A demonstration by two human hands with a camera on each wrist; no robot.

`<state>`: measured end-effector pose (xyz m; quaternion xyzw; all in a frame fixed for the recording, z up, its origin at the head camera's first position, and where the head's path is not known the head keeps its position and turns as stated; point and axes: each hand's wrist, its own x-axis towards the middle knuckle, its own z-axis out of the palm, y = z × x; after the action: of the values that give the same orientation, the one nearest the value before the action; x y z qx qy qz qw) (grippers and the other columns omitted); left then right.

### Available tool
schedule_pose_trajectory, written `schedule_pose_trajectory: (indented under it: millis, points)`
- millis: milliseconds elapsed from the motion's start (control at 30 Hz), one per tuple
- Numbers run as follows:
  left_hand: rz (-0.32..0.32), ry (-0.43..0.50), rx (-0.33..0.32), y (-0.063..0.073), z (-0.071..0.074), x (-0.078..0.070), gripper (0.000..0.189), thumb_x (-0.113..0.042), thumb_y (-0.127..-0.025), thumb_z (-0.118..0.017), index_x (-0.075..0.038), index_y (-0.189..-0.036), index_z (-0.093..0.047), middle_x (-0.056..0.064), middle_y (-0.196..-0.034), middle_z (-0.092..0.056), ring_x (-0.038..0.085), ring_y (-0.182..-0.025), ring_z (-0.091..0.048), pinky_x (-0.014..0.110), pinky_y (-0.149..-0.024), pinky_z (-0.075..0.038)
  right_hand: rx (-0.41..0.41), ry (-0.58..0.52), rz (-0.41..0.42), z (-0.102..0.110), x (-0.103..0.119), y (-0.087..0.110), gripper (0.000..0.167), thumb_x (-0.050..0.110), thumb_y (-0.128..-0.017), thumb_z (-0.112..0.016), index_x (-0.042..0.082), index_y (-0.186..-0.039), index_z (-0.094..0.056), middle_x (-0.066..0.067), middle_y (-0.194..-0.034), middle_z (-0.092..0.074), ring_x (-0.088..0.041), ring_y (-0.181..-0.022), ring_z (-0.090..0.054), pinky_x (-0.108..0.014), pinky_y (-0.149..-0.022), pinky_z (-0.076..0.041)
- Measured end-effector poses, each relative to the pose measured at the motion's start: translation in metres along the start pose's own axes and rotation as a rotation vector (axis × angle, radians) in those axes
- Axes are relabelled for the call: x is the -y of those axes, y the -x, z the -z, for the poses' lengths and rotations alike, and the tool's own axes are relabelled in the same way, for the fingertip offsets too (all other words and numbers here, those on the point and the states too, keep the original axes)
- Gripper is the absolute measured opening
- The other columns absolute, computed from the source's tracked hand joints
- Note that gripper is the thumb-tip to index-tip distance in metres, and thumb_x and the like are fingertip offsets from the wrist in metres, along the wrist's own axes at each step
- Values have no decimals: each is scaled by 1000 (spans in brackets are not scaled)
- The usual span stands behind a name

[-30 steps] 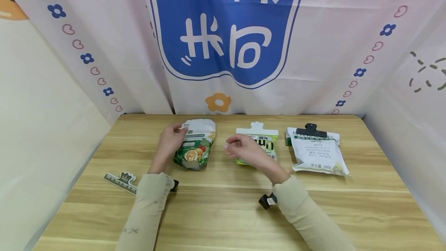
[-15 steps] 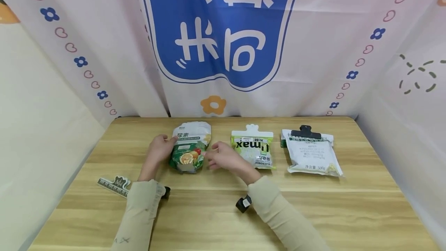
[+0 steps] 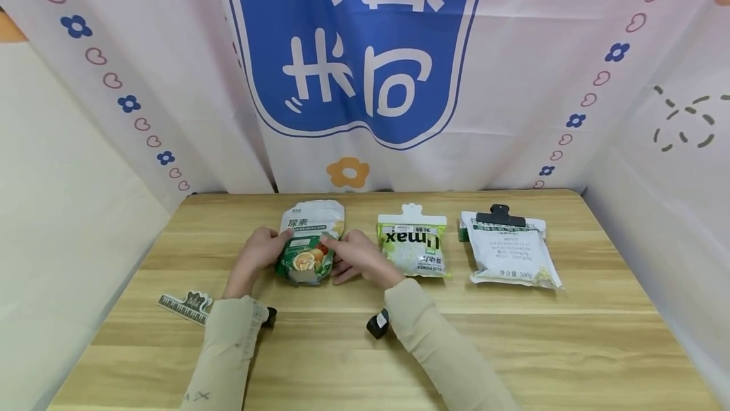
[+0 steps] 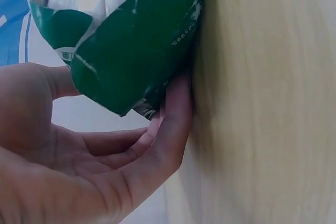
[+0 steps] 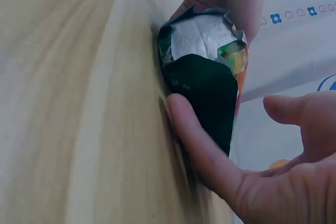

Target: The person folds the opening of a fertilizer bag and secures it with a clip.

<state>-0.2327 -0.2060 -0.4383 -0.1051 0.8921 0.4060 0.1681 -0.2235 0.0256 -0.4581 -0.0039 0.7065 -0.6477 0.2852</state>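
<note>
A green and white urea bag (image 3: 308, 249) with fruit printed on it lies near the table's back edge, left of the middle. My left hand (image 3: 263, 247) grips its left side, thumb over the top and fingers tucked below. From the other side my right hand (image 3: 359, 256) reaches in, its thumb overlapping the bag's printed face in the head view. In the right wrist view one straight finger (image 5: 197, 137) runs along the bag's underside by the table, while the thumb stands apart above. The bag's folded lower end (image 4: 126, 51) shows in the left wrist view.
A clip with a piano-key pattern (image 3: 185, 306) lies by my left sleeve. Right of the bag are a Umax packet (image 3: 413, 247) with a white clip (image 3: 412, 214) and a white 500 g bag (image 3: 513, 256) with a black clip (image 3: 500, 216). A printed curtain (image 3: 502, 132) hangs behind.
My right hand has moved left from over the Umax packet to the urea bag's right side. My left hand stays at the bag's left side. The view has shifted slightly.
</note>
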Motion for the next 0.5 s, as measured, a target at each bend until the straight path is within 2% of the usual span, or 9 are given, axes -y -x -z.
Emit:
schedule_pose_trajectory:
  millis: [200,367,500]
  points:
    - [0,42,15,-2,0,4,58,-44,-111,-47,9,-130,-61,6,-91,-62,13,-75,-60,29,-66,-55,16,16,15,0,2,-3,48,41,-105,-65,-5,-94,-70,-16,-88,-72,-35,-77,-77,-47,-73,-67]
    - [-4,83,23,-3,2,5,59,-43,-111,-48,11,-131,-61,4,-88,-62,13,-76,-62,29,-67,-60,-20,28,25,-1,0,-8,44,41,-104,-66,-2,-99,-72,-15,-84,-74,-29,-70,-77,-43,-70,-67]
    - [16,86,18,-3,4,5,56,-42,-110,-50,11,-121,-65,3,-84,-63,14,-73,-65,30,-66,-62,-66,61,42,-4,-1,-10,44,43,-102,-69,-1,-105,-71,-15,-85,-76,-25,-65,-76,-40,-65,-67]
